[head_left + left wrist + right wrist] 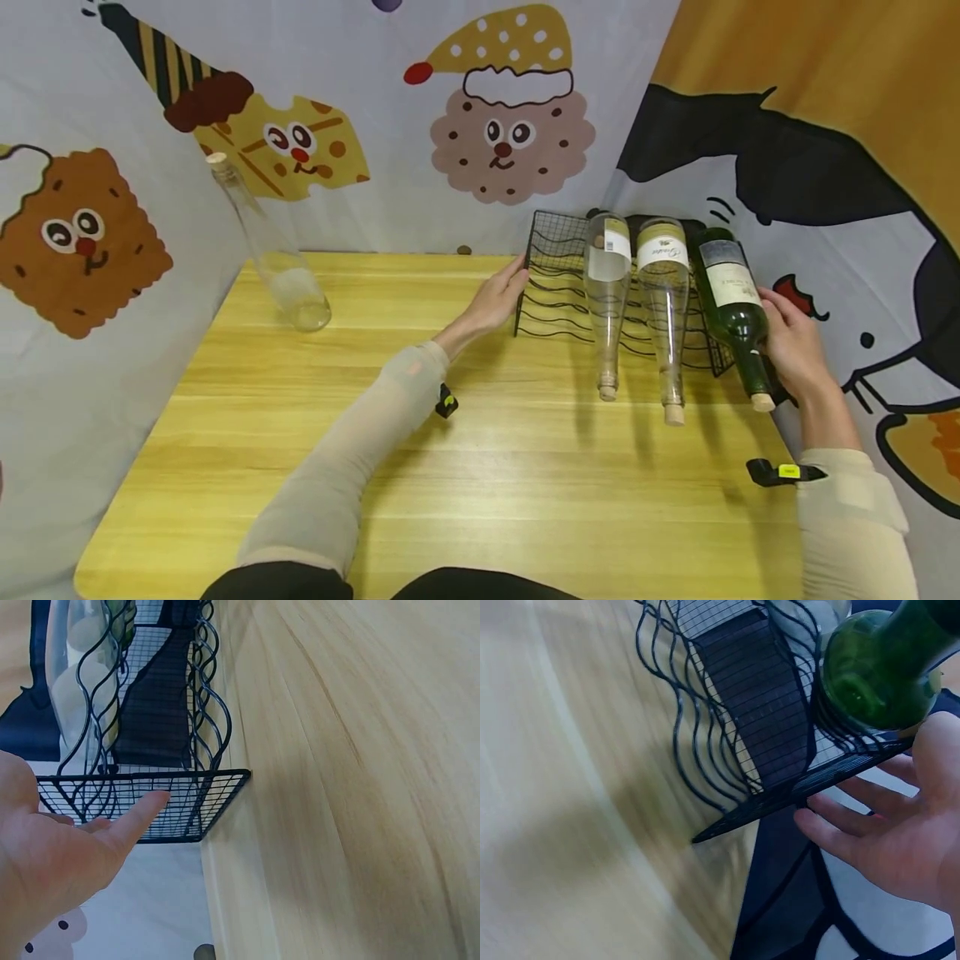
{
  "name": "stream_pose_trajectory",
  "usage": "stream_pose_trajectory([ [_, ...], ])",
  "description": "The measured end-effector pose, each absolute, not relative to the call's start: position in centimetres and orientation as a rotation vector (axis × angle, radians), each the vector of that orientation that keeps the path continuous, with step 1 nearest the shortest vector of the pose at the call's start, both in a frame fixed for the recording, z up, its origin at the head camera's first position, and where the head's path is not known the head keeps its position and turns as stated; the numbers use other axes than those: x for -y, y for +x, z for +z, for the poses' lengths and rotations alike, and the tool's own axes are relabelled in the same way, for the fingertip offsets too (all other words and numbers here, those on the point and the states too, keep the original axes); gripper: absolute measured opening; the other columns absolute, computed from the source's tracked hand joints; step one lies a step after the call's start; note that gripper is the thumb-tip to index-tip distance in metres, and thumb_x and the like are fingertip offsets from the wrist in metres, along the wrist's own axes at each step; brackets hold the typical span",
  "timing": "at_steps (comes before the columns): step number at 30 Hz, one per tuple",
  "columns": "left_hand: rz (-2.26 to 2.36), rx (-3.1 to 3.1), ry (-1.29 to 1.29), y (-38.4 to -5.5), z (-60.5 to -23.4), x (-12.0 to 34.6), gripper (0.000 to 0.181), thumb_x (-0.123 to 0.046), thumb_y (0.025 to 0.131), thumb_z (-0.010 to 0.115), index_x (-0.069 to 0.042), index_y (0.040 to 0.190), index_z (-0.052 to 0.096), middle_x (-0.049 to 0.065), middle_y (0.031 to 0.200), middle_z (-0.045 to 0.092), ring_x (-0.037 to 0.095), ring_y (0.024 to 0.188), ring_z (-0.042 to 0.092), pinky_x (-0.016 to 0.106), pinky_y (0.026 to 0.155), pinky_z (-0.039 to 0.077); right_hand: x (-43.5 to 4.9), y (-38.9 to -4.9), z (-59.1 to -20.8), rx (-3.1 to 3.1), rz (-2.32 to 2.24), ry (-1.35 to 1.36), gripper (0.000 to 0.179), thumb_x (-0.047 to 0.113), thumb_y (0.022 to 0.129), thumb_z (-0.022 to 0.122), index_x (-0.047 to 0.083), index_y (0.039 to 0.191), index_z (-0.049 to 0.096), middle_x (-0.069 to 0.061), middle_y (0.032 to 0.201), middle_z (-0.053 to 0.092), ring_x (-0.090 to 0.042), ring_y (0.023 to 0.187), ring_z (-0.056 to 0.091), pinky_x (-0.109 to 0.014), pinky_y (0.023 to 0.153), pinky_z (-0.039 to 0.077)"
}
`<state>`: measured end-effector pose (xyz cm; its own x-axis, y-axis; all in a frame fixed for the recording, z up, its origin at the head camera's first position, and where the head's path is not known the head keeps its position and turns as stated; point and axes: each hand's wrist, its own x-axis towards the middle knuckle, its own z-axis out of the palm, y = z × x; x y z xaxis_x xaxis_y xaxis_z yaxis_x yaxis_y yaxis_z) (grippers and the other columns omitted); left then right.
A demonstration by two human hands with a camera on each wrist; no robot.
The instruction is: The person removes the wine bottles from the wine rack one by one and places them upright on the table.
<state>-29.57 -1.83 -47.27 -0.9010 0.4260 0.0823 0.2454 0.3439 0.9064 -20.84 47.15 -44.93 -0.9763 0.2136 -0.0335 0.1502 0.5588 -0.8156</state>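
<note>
A black wire wine rack stands at the back right of the table. My left hand rests against its left mesh end, thumb extended along the panel in the left wrist view. At the opposite end, my right hand touches the right panel from outside, fingers fairly straight in the right wrist view. Two clear corked bottles, the left one and the middle one, lie on the rack with necks toward me. Beside my right hand lies a green corked wine bottle.
An upright clear corked bottle stands at the table's back left. The wooden table stretches in front of the rack. Cartoon-printed cloth hangs close behind it and along the sides. Bottle necks jut past the rack's front.
</note>
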Motion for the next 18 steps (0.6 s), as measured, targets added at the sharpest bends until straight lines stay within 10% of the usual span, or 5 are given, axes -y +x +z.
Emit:
stream_pose_trajectory([
  [4, 1.601, -2.423, 0.594, -29.4, -47.3, 1.8, 0.067, -0.053, 0.124, 0.025, -0.024, 0.184, 0.014, 0.023, 0.157, 0.064, 0.038, 0.068, 0.061, 0.054, 0.119, 0.056, -46.8, -20.6, -44.3, 2.701, 1.255, -0.326, 0.063, 0.046, 0.122, 0.039, 0.02, 0.18, 0.034, -0.003, 0.164, 0.057, 0.012, 0.114, 0.054, -0.004, 0.082, 0.048],
  [11, 1.6, -2.408, 0.582, -29.4, -47.4, 1.7, 0.066, -0.05, 0.124, 0.024, -0.024, 0.184, 0.013, 0.028, 0.148, 0.068, 0.053, 0.08, 0.065, 0.057, 0.125, 0.052, -45.8, -19.9, -42.5, 2.668, 1.089, -0.263, 0.064, 0.044, 0.121, 0.043, 0.016, 0.178, 0.037, -0.018, 0.178, 0.048, 0.005, 0.145, 0.052, -0.005, 0.112, 0.042],
  [18, 1.597, -2.404, 0.601, -29.4, -47.2, 1.6, 0.067, -0.052, 0.124, 0.024, -0.023, 0.184, 0.012, 0.021, 0.179, 0.046, 0.06, 0.09, 0.067, 0.057, 0.128, 0.051, -42.8, -18.8, -39.7, 2.695, 0.948, -0.165, 0.062, 0.046, 0.12, 0.046, 0.023, 0.177, 0.041, -0.027, 0.174, 0.049, -0.048, 0.154, 0.053, -0.05, 0.129, 0.048],
])
